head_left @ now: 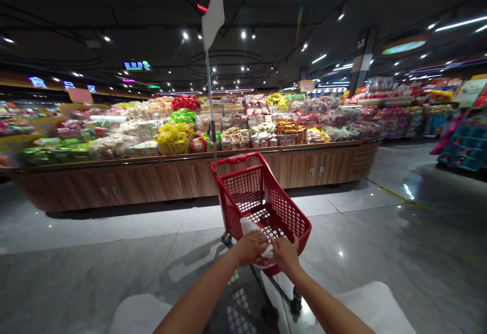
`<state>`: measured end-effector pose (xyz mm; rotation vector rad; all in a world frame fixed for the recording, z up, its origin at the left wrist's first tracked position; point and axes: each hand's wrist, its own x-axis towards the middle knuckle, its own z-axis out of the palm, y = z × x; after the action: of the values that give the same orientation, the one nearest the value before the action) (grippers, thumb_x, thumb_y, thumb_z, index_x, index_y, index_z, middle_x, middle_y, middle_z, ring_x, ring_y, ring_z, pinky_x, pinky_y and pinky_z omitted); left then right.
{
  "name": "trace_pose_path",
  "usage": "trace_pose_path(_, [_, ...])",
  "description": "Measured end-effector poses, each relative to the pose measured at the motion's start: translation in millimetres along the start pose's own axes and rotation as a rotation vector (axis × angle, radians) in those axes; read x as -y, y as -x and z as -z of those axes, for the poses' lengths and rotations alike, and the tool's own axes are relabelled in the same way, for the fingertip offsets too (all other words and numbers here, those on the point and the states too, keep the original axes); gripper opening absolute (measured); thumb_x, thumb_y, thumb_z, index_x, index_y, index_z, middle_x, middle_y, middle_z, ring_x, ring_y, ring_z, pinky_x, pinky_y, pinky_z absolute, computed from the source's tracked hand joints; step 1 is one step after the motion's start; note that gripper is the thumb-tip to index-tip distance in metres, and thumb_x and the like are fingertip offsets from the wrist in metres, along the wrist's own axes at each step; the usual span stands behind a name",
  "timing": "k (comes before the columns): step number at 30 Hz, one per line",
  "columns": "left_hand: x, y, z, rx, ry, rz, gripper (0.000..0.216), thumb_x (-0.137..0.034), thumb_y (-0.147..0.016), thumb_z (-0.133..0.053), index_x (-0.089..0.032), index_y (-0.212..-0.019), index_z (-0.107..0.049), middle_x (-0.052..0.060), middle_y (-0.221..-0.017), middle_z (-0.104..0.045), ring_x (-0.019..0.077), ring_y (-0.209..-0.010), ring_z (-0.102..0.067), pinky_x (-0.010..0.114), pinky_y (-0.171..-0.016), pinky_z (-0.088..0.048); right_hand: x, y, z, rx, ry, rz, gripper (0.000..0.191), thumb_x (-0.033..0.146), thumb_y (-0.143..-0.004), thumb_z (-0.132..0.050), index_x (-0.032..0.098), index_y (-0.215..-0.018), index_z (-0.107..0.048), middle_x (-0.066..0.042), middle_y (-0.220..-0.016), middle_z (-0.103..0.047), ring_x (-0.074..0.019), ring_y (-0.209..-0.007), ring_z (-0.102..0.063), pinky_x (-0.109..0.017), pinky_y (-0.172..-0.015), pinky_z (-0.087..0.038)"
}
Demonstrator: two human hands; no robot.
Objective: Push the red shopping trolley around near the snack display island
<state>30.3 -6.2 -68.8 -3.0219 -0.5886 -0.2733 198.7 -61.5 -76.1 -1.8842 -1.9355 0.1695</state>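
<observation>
A small red shopping cart (266,192) stands on the shop floor in front of me, with a thin pole and a white flag (213,14) rising from its left side. My left hand (250,246) is closed over the near rim of the cart, with a piece of white cloth or paper (249,226) under it. Beside it, my right hand (285,254) grips the same rim, fingers curled over the edge. The basket looks empty apart from the white piece.
A long wooden display counter (182,176) piled with packaged snacks runs across the aisle just beyond the cart. More stocked shelves (395,108) and blue crates (462,146) stand at the right. Glossy grey tiled floor (380,242) spreads to both sides.
</observation>
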Motion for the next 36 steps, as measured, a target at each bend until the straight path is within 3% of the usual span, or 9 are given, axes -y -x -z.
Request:
trace_pose_path(5, [62, 31, 34, 0.056, -0.107, 0.264, 0.037, -0.03, -0.081, -0.068, -0.021, -0.116, -0.061, 0.009, -0.126, -0.06, 0.0258, -0.122, -0.049, 0.048, -0.114, -0.023, -6, 5, 1, 0.134, -0.101, 0.26, 0.052, 0.035, -0.101, -0.025, 0.026, -0.081, -0.072, 0.0, -0.084, -0.071, -0.0156, -0.092, -0.059, -0.045, -0.111, -0.007])
trace_pose_path(8, [91, 44, 49, 0.043, -0.147, 0.401, 0.027, -0.019, -0.084, -0.062, -0.022, -0.11, -0.063, 0.008, -0.124, -0.061, 0.025, -0.124, -0.048, 0.051, -0.114, -0.021, -17, -5, 3, 0.192, -0.107, 0.296, 0.05, 0.041, -0.098, -0.035, 0.021, -0.065, -0.067, 0.002, -0.071, -0.067, -0.0151, -0.085, -0.058, -0.043, -0.11, -0.01])
trace_pose_path(11, [101, 49, 57, 0.044, -0.178, 0.463, 0.023, -0.016, -0.085, -0.058, -0.022, -0.106, -0.065, 0.007, -0.118, -0.063, 0.025, -0.122, -0.049, 0.052, -0.113, -0.021, -24, -21, 9, 0.208, -0.105, 0.272, 0.05, 0.045, -0.096, -0.039, 0.019, -0.063, -0.066, 0.0, -0.075, -0.068, -0.0161, -0.086, -0.058, -0.042, -0.109, -0.012])
trace_pose_path(17, [63, 35, 46, 0.055, -0.193, 0.447, 0.025, -0.017, -0.088, -0.052, -0.02, -0.111, -0.062, 0.009, -0.115, -0.064, 0.0267, -0.118, -0.051, 0.057, -0.112, -0.018, 2, -36, 14, 0.25, 0.006, 0.26, 0.056, 0.04, -0.1, -0.026, 0.018, -0.079, -0.073, -0.007, -0.083, -0.073, -0.0192, -0.089, -0.063, -0.041, -0.105, -0.023])
trace_pose_path(22, [13, 2, 29, 0.028, -0.113, 0.355, 0.031, -0.039, -0.09, -0.051, -0.015, -0.107, -0.062, 0.013, -0.108, -0.065, 0.0268, -0.105, -0.057, 0.043, -0.099, -0.039, 21, -30, 2, 0.135, 0.116, 0.123, 0.052, 0.031, -0.1, -0.022, 0.017, -0.094, -0.072, -0.012, -0.098, -0.074, -0.0203, -0.09, -0.066, -0.03, -0.081, -0.039])
trace_pose_path(25, [10, -2, 29, 0.051, -0.137, 0.337, 0.036, -0.045, -0.093, -0.047, -0.014, -0.1, -0.065, 0.012, -0.098, -0.067, 0.0249, -0.092, -0.061, 0.037, -0.085, -0.045, 17, -32, 2, 0.133, 0.164, 0.126, 0.053, 0.029, -0.1, -0.023, 0.016, -0.09, -0.074, -0.012, -0.096, -0.074, -0.021, -0.089, -0.067, -0.029, -0.075, -0.041])
trace_pose_path(30, [55, 50, 55, 0.082, -0.288, 0.411, 0.034, -0.046, -0.091, -0.054, -0.015, -0.087, -0.068, 0.009, -0.083, -0.069, 0.0223, -0.08, -0.064, 0.034, -0.078, -0.045, 13, -39, 6, 0.148, 0.209, 0.154, 0.056, 0.031, -0.1, -0.023, 0.014, -0.088, -0.075, -0.014, -0.093, -0.074, -0.0207, -0.087, -0.068, -0.027, -0.074, -0.042])
trace_pose_path(33, [89, 105, 90, 0.032, -0.385, 0.427, 0.041, -0.053, -0.09, -0.052, -0.017, -0.077, -0.067, 0.006, -0.076, -0.069, 0.0211, -0.077, -0.064, 0.042, -0.091, -0.042, 13, -41, 4, 0.157, 0.219, 0.172, 0.057, 0.03, -0.1, -0.023, 0.013, -0.086, -0.075, -0.015, -0.091, -0.074, -0.0207, -0.086, -0.068, -0.027, -0.073, -0.042])
trace_pose_path(36, [113, 152, 128, 0.02, -0.45, 0.477, 0.043, -0.059, -0.085, -0.056, -0.019, -0.074, -0.069, 0.007, -0.083, -0.071, 0.026, -0.092, -0.064, 0.047, -0.098, -0.037, 12, -39, 3, 0.138, 0.225, 0.199, 0.056, 0.03, -0.1, -0.024, 0.014, -0.084, -0.075, -0.014, -0.09, -0.074, -0.0213, -0.084, -0.068, -0.028, -0.073, -0.042])
